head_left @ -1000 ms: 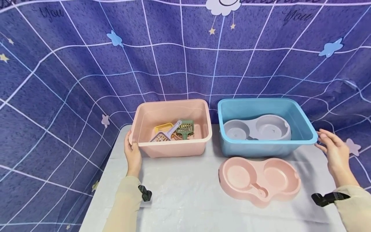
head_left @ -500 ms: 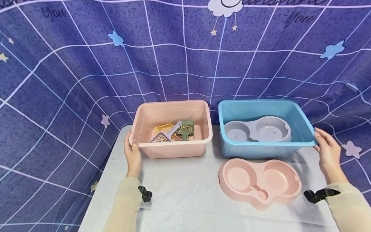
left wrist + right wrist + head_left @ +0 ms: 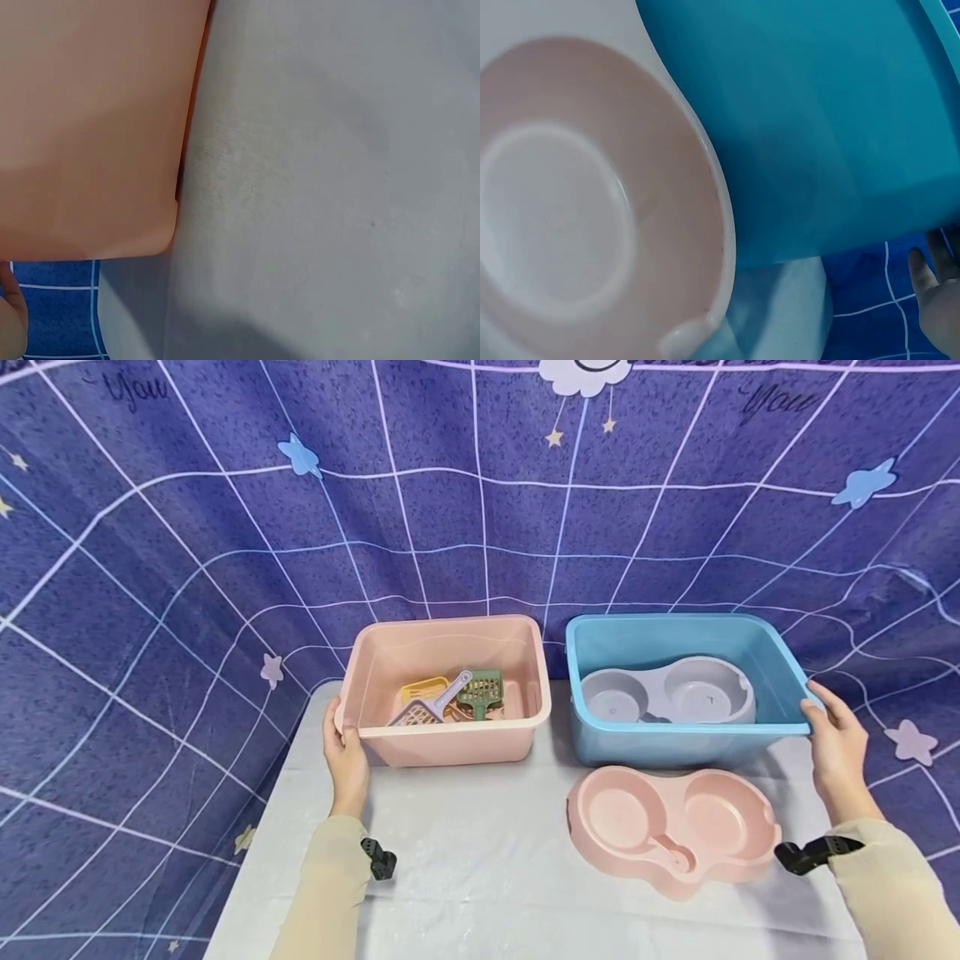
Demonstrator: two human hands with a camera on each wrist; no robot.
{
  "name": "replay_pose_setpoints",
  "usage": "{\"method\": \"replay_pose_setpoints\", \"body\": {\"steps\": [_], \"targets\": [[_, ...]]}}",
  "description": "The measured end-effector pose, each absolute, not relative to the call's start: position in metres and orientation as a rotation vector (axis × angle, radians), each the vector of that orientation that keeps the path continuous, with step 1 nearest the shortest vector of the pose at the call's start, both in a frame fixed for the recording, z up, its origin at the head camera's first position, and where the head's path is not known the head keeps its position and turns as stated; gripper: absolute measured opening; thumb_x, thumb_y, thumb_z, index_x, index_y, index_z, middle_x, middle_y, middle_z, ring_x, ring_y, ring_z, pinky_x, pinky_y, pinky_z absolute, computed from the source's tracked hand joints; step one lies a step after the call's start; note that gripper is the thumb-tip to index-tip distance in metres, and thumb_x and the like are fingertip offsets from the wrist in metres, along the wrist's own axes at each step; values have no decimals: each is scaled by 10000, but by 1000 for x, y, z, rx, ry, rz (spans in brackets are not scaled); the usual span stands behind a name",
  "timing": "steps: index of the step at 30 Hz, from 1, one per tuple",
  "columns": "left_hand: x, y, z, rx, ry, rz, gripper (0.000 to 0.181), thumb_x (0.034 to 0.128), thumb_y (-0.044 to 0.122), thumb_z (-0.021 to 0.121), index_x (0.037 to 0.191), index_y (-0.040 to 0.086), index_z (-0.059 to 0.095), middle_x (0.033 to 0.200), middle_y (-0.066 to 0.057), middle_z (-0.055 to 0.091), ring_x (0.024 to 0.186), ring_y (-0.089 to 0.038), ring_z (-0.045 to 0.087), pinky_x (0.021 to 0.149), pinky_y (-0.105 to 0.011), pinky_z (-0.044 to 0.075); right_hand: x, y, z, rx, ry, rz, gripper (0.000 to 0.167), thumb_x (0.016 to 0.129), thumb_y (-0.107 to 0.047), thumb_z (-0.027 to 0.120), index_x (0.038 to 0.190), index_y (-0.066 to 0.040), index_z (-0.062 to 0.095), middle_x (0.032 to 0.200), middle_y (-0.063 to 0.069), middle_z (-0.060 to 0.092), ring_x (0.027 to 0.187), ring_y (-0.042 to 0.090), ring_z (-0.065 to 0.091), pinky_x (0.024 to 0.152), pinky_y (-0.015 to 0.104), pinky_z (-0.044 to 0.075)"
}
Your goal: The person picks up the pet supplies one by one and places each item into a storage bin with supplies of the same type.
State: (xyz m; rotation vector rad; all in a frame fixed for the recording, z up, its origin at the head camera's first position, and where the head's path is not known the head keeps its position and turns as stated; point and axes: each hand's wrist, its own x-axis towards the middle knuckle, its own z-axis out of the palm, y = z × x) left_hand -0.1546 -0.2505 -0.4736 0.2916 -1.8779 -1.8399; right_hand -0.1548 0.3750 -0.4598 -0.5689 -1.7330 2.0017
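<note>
My left hand [image 3: 347,764] holds the front left corner of a pink plastic tub [image 3: 450,747], thumb at the front and fingers along the side. Inside lie a purple litter scoop [image 3: 420,713], a green litter scoop [image 3: 480,689] and a yellow litter scoop [image 3: 422,687]. At the front right corner of a blue plastic tub [image 3: 675,745], my right hand [image 3: 838,752] grips the rim with thumb and fingers. A grey double pet bowl [image 3: 655,681] sits in that tub. In both wrist views the hand shows only at the edge, partly cut off.
A pink double pet bowl [image 3: 671,827] stands on the white-covered table [image 3: 465,877] just in front of the blue tub. Behind and to the sides hangs a blue curtain [image 3: 450,518] with a grid and stars. A narrow gap separates the tubs.
My right hand has moved left, from fingertips near the blue tub's corner to a grip on its rim. My left hand stays on the pink tub; both tubs look unmoved.
</note>
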Motion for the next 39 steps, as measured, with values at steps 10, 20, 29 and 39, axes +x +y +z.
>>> {"method": "replay_pose_setpoints", "body": {"steps": [10, 20, 29, 39], "targets": [[-151, -251, -470, 372, -1969, -1785, 491, 1050, 103, 368, 1539, 92, 322, 1549, -101, 359, 1355, -228, 386, 1083, -327, 380, -159, 371, -462, -669, -1722, 1926, 353, 959, -81, 611, 1289, -185, 681, 1084, -96, 650, 952, 28, 547, 765, 60, 417], [-146, -251, -464, 392, -1971, -1668, 447, 1035, 148, 478, 1465, 30, 447, 1344, -166, 497, 1175, -163, 434, 897, -208, 420, -160, 369, -458, -638, -1655, 1988, 329, 961, -56, 592, 1259, -158, 687, 1035, -74, 655, 889, 55, 548, 646, 69, 455], [-151, -262, -477, 378, -2007, -1821, 508, 1063, 164, 342, 1564, 112, 277, 1554, -102, 346, 1331, -270, 396, 997, -326, 382, -163, 370, -460, -631, -1675, 1957, 300, 971, -83, 590, 1240, -166, 695, 1086, -54, 643, 891, 58, 536, 634, 73, 444], [-127, -254, -486, 353, -1881, -1956, 571, 1060, 190, 379, 1578, 83, 163, 1601, -94, 267, 1345, -159, 371, 925, -229, 405, -163, 372, -465, -666, -1661, 1947, 271, 960, -91, 618, 1196, -177, 720, 1074, -65, 651, 887, 58, 529, 631, 83, 428]]}}
